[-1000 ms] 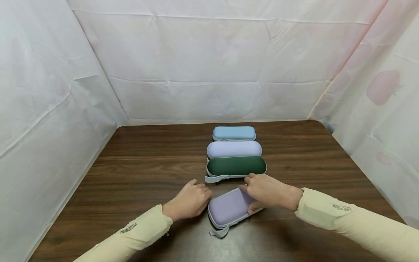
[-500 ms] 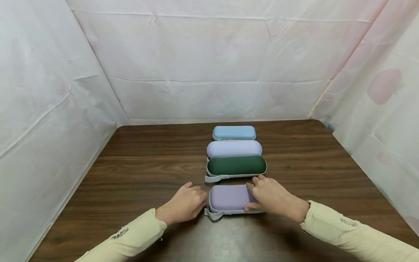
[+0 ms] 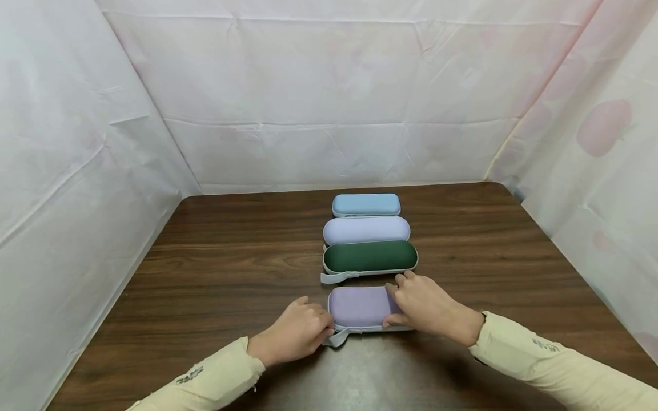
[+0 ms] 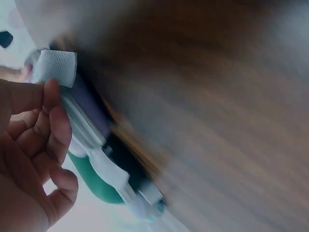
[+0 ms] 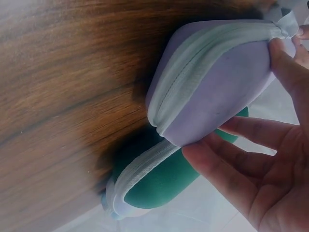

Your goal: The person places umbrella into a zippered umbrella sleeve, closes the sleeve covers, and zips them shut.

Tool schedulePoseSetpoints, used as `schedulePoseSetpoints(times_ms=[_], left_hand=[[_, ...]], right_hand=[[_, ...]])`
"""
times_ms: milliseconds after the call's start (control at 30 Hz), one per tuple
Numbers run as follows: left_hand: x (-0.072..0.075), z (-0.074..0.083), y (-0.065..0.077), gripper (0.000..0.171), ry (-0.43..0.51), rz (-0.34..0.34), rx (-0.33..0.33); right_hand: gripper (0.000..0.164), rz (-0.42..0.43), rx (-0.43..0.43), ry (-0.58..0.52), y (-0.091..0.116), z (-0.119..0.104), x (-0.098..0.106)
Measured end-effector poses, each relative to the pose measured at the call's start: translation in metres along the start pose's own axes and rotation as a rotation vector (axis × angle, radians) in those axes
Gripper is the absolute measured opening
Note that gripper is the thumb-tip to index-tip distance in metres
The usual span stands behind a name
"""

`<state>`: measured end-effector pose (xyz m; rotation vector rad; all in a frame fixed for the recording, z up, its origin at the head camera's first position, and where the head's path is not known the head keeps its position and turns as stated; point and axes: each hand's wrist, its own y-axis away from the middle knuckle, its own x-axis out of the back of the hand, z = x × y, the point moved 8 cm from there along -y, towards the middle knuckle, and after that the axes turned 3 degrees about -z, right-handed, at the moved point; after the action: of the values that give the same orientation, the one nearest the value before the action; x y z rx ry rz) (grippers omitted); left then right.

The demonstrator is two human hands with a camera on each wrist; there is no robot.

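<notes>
A purple zip glasses case (image 3: 360,307) lies lengthwise on the table, with a grey zip edge and a grey fabric strap (image 3: 336,338) at its left end. My right hand (image 3: 424,302) grips the case's right end, thumb on the near side and fingers at the far side, as the right wrist view also shows. At the left end, my left hand (image 3: 298,331) pinches the strap between thumb and curled index finger; in the left wrist view the strap (image 4: 57,66) stands up from the fingertips. Just beyond lies a dark green zip case (image 3: 370,257) with its own grey strap.
Behind the green case, a lavender case (image 3: 366,229) and a light blue case (image 3: 366,204) lie in the same column, close together. The brown wood-grain table (image 3: 231,257) is bordered by pale sheeting (image 3: 329,97) at the back and sides.
The purple case has turned from slanted to nearly parallel with the green one, with my right hand on it. My left hand has come to the strap and pinches it.
</notes>
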<state>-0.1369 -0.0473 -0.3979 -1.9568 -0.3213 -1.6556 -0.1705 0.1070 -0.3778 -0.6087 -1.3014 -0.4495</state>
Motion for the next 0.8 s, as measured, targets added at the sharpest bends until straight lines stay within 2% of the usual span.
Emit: schedulePoseSetpoints(times_ms=[133, 200, 367, 433, 600, 800], left_hand=[[0.004, 0.014, -0.006, 0.021, -0.091, 0.067, -0.038], [0.006, 0.015, -0.007, 0.022, -0.099, 0.107, -0.025], [0.004, -0.003, -0.004, 0.037, 0.041, 0.152, 0.110], [0.002, -0.009, -0.004, 0.044, 0.074, 0.150, 0.135], [0.000, -0.012, -0.005, 0.048, 0.072, 0.124, 0.097], [0.000, -0.013, -0.009, 0.047, 0.018, 0.128, 0.058]], right_hand=[[0.062, 0.012, -0.009, -0.001, 0.001, 0.000, 0.000], [0.063, 0.021, -0.013, -0.002, 0.003, 0.001, 0.000], [0.060, 0.017, 0.012, -0.045, 0.014, 0.003, -0.001], [0.056, 0.015, 0.039, -0.097, 0.020, 0.004, 0.000], [0.050, 0.070, 0.116, -0.214, 0.031, 0.007, 0.001], [0.047, 0.140, 0.145, -0.247, 0.034, 0.014, 0.001]])
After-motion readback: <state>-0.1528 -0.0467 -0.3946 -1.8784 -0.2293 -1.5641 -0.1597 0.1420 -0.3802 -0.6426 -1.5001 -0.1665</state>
